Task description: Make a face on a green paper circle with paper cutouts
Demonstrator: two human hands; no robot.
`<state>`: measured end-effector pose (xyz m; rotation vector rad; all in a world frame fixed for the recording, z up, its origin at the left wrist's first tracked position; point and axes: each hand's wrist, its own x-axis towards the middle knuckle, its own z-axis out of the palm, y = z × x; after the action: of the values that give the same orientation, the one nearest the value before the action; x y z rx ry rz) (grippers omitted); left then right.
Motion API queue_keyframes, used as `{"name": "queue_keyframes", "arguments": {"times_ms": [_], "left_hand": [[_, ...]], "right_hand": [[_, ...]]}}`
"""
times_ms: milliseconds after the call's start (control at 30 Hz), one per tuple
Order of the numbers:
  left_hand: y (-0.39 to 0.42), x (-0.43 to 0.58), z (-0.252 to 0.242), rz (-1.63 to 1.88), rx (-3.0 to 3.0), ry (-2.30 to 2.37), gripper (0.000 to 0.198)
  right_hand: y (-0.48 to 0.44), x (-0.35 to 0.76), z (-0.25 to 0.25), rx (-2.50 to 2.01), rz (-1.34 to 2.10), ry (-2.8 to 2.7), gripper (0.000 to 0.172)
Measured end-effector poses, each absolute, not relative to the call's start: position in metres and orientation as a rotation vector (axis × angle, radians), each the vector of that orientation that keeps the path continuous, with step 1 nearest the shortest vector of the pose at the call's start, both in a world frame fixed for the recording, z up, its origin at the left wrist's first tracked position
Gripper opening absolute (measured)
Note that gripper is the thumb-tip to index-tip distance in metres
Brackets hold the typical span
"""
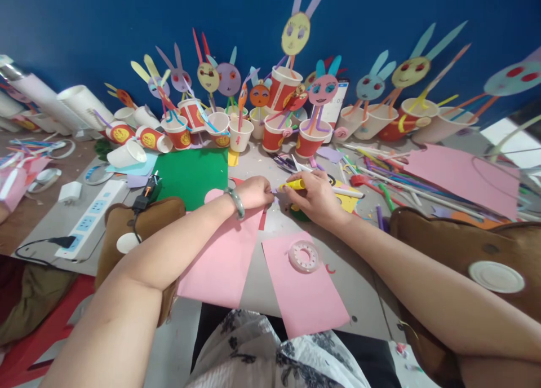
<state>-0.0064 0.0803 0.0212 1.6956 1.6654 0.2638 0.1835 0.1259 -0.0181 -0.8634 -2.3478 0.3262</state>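
Observation:
My left hand [253, 192] rests on the grey table with its fingers curled, pinching a small pale piece I cannot make out at its fingertips. A green bangle circles that wrist. My right hand [315, 195] is closed round a yellow glue stick [292, 184], whose tip points left toward the left fingertips. Under and before the hands lie two pink paper sheets [224, 258], one with a roll of clear tape [303, 256] on it. A green sheet [192, 175] lies just left of the left hand.
Paper cups with paper rabbit faces on straws [281, 95] line the blue wall at the back. Straws and scraps [393, 179] litter the right side beside a large pink sheet [460, 176]. A white power strip [95, 210] and a glue gun [146, 193] sit left.

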Motion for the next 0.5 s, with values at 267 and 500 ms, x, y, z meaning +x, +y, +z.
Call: {"name": "queue_keyframes", "arguments": {"times_ms": [267,500], "left_hand": [[0.0817,-0.0102,0.0213,0.283,1.651,1.593,0.020],[0.0839,-0.0123,0.0149,0.266,1.710,1.585,0.020]], "right_hand": [[0.1253,0.1853,-0.0156,-0.911,0.393,-2.294,0.015],[0.1241,0.1839,-0.0211,-0.889,0.345,-2.321,0.016]]}}
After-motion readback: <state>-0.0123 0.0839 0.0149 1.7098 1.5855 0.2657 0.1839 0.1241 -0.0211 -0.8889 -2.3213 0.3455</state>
